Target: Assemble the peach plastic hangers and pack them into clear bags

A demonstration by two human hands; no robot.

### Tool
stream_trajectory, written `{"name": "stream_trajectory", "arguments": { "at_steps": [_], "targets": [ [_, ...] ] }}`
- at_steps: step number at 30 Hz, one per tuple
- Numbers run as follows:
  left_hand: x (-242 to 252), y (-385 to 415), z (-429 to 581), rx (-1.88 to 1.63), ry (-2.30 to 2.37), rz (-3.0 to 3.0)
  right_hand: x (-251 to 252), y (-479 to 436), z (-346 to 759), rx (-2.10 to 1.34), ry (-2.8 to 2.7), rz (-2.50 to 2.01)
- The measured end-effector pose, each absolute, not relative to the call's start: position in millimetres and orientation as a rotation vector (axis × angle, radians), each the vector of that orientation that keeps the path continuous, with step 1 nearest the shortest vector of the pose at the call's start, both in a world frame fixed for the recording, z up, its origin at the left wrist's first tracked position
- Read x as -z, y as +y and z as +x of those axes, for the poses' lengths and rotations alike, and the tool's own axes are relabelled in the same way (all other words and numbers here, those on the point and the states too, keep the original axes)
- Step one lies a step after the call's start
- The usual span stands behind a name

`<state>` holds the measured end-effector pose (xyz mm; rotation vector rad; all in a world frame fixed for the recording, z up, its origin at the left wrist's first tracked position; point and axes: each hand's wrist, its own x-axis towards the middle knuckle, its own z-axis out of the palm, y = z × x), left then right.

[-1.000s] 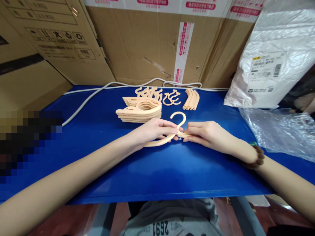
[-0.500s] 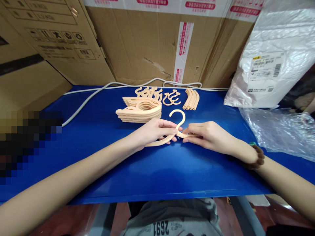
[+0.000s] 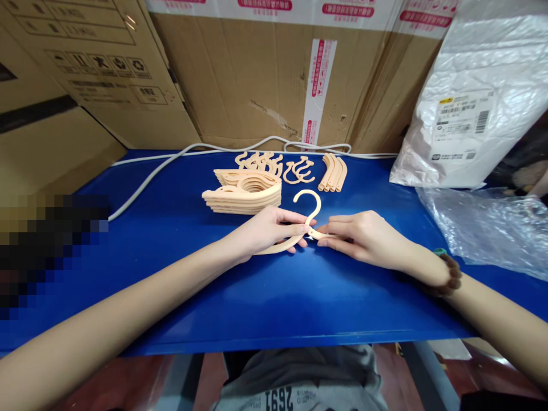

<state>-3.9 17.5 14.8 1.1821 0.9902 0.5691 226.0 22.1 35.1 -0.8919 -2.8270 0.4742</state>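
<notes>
My left hand grips a beige plastic clothes hanger near its centre joint, with the hook pointing up and curling left. One curved arm of that hanger runs under my left palm. On the other side, my right hand pinches a short beige hanger arm that meets the joint; my fingers hide most of this arm. Just behind my left hand lies a stack of beige hanger pieces. Loose hooks are heaped behind the stack, and a few more hooks lie to their right.
Several curved arm pieces lie at the back of the blue table. A white cable runs along the back. Cardboard boxes wall the rear and left. A white parcel bag and clear plastic are at the right.
The hanger's hook has shifted very slightly left. My right fingers have shifted a little along the short arm at the joint; my left hand has barely moved.
</notes>
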Motion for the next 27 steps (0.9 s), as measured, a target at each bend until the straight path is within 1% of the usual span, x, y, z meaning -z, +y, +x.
{"name": "stream_trajectory", "arguments": {
  "at_steps": [17,27],
  "targets": [
    [-6.1,20.9,-3.3,-0.553,0.835,1.324,-31.8,19.2,226.2,-0.295,-2.819,-0.884],
    [-1.1,21.1,-4.3,-0.515,0.793,1.377,-32.0,17.9,224.2,-0.306,-2.809,-0.879]
  ]
}}
